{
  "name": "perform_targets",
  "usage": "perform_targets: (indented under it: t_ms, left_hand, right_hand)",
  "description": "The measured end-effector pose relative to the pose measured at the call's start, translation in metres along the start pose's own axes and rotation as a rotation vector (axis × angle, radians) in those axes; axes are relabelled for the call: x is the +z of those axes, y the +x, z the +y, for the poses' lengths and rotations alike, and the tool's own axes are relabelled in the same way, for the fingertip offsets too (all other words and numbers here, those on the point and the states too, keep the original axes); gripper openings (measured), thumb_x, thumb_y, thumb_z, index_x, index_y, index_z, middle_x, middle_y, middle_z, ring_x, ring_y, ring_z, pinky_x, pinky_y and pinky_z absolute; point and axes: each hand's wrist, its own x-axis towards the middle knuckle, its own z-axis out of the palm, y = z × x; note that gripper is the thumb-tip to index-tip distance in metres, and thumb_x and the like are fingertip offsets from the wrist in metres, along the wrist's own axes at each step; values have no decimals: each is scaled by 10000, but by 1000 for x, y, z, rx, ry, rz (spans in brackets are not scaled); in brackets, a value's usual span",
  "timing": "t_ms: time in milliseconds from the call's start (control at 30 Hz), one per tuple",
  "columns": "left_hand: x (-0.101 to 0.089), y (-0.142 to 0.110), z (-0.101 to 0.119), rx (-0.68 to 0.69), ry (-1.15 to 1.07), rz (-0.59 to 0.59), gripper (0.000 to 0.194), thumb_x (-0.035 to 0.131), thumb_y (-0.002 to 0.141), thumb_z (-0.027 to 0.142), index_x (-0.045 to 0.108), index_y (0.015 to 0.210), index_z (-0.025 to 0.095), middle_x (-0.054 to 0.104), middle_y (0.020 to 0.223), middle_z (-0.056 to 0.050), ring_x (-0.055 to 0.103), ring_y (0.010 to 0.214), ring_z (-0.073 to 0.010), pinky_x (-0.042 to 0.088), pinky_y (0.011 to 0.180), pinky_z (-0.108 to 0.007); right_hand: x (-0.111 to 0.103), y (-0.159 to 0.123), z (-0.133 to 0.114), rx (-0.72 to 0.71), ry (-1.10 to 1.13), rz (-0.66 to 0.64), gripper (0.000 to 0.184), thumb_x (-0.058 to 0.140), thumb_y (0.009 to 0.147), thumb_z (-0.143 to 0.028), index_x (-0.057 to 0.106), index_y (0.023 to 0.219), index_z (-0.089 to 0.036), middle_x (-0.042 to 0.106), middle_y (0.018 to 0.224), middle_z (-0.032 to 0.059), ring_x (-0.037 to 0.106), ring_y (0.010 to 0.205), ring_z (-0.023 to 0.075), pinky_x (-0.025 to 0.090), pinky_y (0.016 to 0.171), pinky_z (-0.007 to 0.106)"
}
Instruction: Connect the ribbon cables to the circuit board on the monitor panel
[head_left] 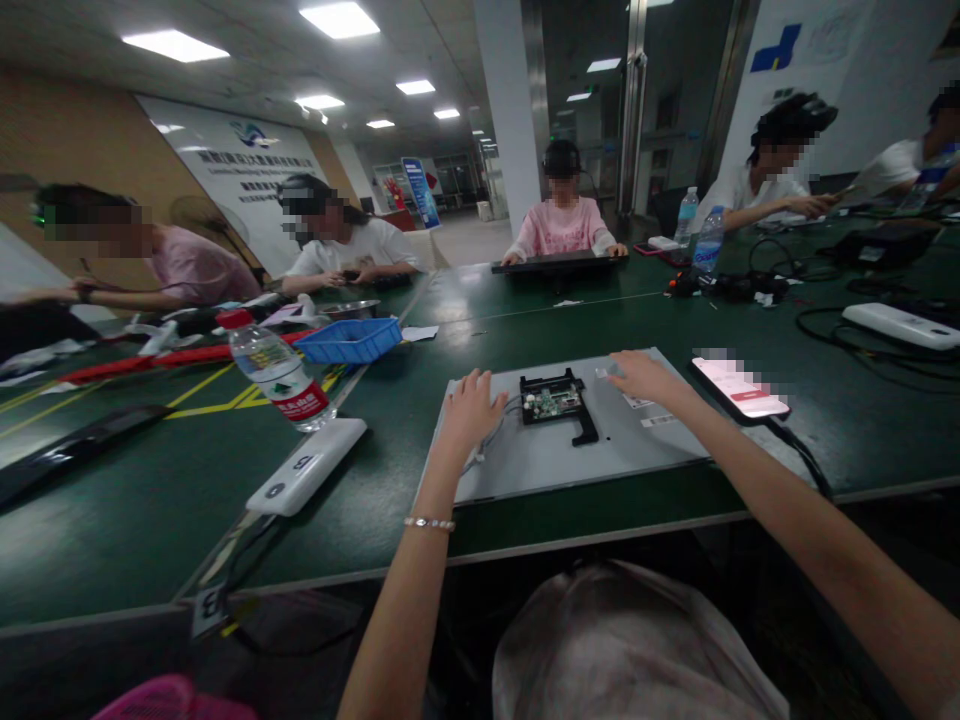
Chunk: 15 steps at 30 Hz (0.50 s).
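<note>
A flat grey panel [495,478], which looks like the back of a display, lies on the table in front of me. Near its middle sits a green circuit board [553,400] within a black bracket [588,428], whose arm hooks toward me. My left hand [472,408] rests over the panel's left side with the fingers spread. Thin grey cables [491,436] run beside it toward the board. Over the far right part of the panel is my right hand [646,380], fingers stretched out, close to some white labels [658,421]. Neither hand appears to grip anything.
Left of the panel are a white power bank [307,468], a water bottle [281,375] and a blue basket [351,342]. A lit phone [741,388] with a cable lies to the right. Several people sit around the green table [375,540]; one opposite holds a dark panel [559,264].
</note>
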Motion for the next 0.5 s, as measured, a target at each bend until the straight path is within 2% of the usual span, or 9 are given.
perform_targets:
  t_ms: [133, 267, 367, 500]
  left_hand:
    - [5, 1, -33, -126, 10, -191, 677, 321, 906, 554, 258, 1440, 143, 219, 1520, -193, 228, 1384, -366, 284, 1031, -576]
    - [16, 0, -53, -110, -36, -384, 779, 286, 881, 619, 193, 1467, 113, 185, 1530, -191, 186, 1407, -338, 263, 1066, -512]
    - [22, -1, -57, -88, -52, -412, 793, 253, 880, 634, 178, 1471, 109, 164, 1532, -192, 146, 1419, -314, 241, 1082, -488]
    - [24, -2, -58, -104, -47, -404, 804, 252, 877, 639, 160, 1475, 109, 130, 1536, -196, 126, 1422, -311, 231, 1086, -495]
  right_hand:
    - [8, 0, 16, 107, 48, -69, 661, 365, 912, -539, 326, 1439, -142, 412, 1428, 203, 372, 1298, 386, 382, 980, 497]
    - [14, 2, 18, 145, 91, -178, 765, 254, 880, -658, 184, 1494, -206, 276, 1505, 197, 286, 1341, 416, 362, 954, 618]
    - [15, 3, 13, 174, 92, -213, 798, 196, 859, -695, 159, 1499, -221, 217, 1526, 196, 227, 1362, 430, 299, 964, 678]
    - [16, 3, 8, 204, 58, -225, 791, 196, 848, -710, 196, 1489, -245, 220, 1523, 195, 210, 1364, 438, 272, 964, 694]
